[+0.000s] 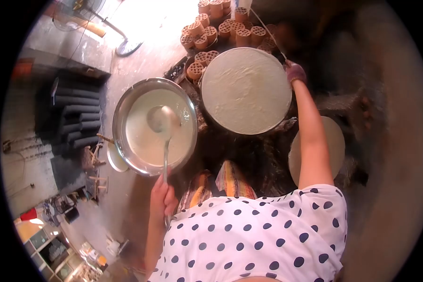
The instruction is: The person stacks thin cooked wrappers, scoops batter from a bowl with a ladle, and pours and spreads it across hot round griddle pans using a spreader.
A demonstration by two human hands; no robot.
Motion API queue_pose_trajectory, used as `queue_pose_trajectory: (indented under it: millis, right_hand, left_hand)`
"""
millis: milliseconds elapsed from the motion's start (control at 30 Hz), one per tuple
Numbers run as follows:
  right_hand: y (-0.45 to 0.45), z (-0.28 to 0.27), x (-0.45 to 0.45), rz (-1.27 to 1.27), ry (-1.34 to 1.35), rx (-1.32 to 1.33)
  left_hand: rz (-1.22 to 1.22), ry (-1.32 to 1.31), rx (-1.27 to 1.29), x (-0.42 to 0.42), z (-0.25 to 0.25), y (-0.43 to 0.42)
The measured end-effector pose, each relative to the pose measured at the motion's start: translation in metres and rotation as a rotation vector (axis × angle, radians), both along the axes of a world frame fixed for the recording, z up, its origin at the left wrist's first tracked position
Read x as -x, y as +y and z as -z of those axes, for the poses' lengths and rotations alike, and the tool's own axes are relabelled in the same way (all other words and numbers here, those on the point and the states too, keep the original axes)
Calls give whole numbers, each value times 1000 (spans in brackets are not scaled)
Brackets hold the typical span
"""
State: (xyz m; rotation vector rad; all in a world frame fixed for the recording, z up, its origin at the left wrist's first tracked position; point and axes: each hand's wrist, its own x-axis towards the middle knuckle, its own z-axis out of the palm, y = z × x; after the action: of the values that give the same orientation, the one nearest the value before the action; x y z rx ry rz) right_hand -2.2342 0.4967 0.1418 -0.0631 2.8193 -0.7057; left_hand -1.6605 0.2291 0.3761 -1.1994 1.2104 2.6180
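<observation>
My left hand is wrapped round the handle of a long metal ladle. The ladle's bowl is over or in a pale, creamy liquid in a wide metal basin. Right of the basin is a large round surface covered with a thin whitish layer. At its upper right edge is my right hand, in what looks like a pinkish glove, closed beside the end of a thin stick or cord. What its fingers hold is too small to tell.
Clay-coloured perforated cylinders stand behind the round surface. A second round disc lies under my right forearm. Dark cylinders are stacked at the left, and a fan stands at the upper left.
</observation>
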Motion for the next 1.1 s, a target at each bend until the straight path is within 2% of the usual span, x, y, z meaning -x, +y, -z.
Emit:
queue_pose_trajectory:
  millis: [133,300,367,467,533,733,833,900,933,967,1033,1100]
  right_hand:
    - [-43,-1,22,-140,-65,-30]
    - [-55,-31,16,-227,-23,-256]
    - [-54,-45,7,-209,36,-224]
    - [-47,-48,9,-240,-18,-115]
    - [-38,-58,4,-232,-45,147]
    - [-9,-82,-16,-228,-7,333]
    - [-9,-128,-55,-202,71,414]
    - [-19,-172,-79,-358,247,364]
    - [-28,-198,-89,-371,325,220]
    - [-34,-214,-90,-399,405,242]
    - [-35,-233,-60,-397,194,300]
    - [-22,-241,-38,-215,-106,413]
  left_hand:
    - [-59,-50,-106,21,37,4]
    - [-139,-81,-126,15,43,11]
    - [-156,-81,-143,11,51,7]
    - [-194,-117,-133,14,53,6]
    - [-204,-115,-135,15,53,6]
    - [-203,-93,-135,17,56,0]
    - [-197,-78,-140,16,58,-3]
    - [-191,-68,-144,17,61,-7]
    - [-191,-72,-147,16,62,-9]
    - [-188,-79,-150,15,62,-11]
    - [-177,-84,-146,16,61,-16]
    - [-164,-70,-144,14,61,-23]
